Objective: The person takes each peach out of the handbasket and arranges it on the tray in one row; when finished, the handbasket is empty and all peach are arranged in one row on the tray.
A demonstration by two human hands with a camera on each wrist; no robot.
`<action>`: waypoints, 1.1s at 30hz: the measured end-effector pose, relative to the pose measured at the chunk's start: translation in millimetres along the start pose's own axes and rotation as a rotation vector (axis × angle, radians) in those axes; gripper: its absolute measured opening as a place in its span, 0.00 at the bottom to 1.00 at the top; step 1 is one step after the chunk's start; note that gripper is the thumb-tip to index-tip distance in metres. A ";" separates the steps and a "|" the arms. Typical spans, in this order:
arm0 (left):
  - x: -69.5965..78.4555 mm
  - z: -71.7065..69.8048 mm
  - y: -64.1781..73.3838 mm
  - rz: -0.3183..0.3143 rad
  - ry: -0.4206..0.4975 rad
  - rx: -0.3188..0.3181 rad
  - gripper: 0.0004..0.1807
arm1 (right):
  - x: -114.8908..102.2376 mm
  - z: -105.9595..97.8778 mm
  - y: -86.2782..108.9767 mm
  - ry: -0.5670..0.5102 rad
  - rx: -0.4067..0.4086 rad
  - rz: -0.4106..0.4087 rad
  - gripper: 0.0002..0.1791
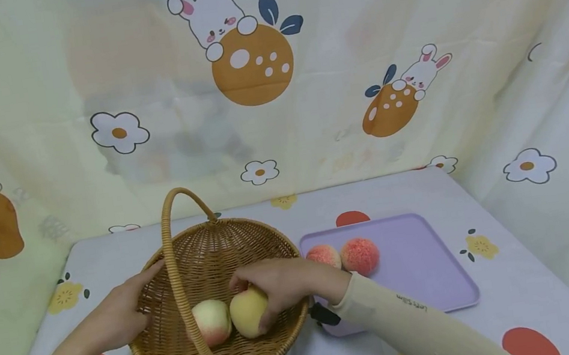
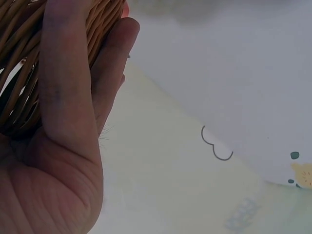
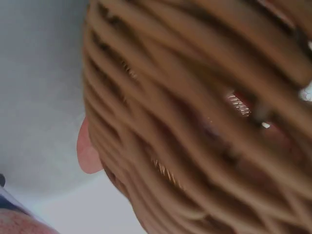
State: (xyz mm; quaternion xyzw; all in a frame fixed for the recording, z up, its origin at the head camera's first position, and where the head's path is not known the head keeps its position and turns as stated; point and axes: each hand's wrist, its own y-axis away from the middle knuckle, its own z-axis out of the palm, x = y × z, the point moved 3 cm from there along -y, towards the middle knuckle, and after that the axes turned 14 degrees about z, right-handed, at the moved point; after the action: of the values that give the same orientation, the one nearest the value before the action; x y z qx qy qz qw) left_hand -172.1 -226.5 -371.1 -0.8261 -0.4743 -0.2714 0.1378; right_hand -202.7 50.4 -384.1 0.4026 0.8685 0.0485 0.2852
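A brown wicker basket [image 1: 217, 244] with a tall arched handle stands on the table, left of centre. My left hand [image 1: 118, 315] grips its left rim; in the left wrist view, fingers [image 2: 68, 87] lie along the woven wall. Inside the basket, my right hand [image 1: 284, 283] holds a yellow peach [image 1: 245, 315] between thumb and fingers. Just left of it lies a pale peach [image 1: 213, 321] with a pink blush, partly behind the handle. The basket wall [image 3: 165, 112] fills most of the right wrist view and hides the right hand there.
A lilac tray [image 1: 423, 267] lies right of the basket, partly under my right forearm. On its left side sit two pinkish-red peaches, one [image 1: 323, 255] beside the other [image 1: 360, 255]. A patterned cloth covers the table [image 1: 126, 257], and a printed curtain [image 1: 160, 67] hangs behind.
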 end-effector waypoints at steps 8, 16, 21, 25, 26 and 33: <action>3.7 -1.3 -1.0 0.015 0.010 0.010 0.55 | 1.1 5.7 2.3 0.045 -0.066 0.024 0.38; 1.4 1.5 1.9 0.016 0.002 0.013 0.55 | -1.0 5.1 5.1 -0.022 -0.021 -0.047 0.37; -0.9 2.1 5.2 0.028 -0.002 0.028 0.54 | 1.0 -10.8 19.8 -0.218 0.103 -0.194 0.39; -4.9 2.7 6.5 0.018 -0.001 0.025 0.53 | 10.9 -32.6 43.1 -0.344 0.210 -0.217 0.41; -5.4 3.0 6.8 0.014 0.002 0.025 0.53 | 15.0 -38.7 49.9 -0.366 0.236 -0.210 0.41; -8.8 3.7 7.1 0.007 0.027 0.021 0.52 | 57.4 -71.9 97.2 -0.380 0.419 -0.161 0.44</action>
State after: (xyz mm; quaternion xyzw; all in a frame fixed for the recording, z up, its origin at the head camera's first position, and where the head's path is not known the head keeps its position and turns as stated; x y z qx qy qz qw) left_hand -168.4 -234.6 -379.0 -0.8225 -0.4725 -0.2770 0.1535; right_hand -205.3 167.8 -319.9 0.3845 0.8197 -0.2311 0.3562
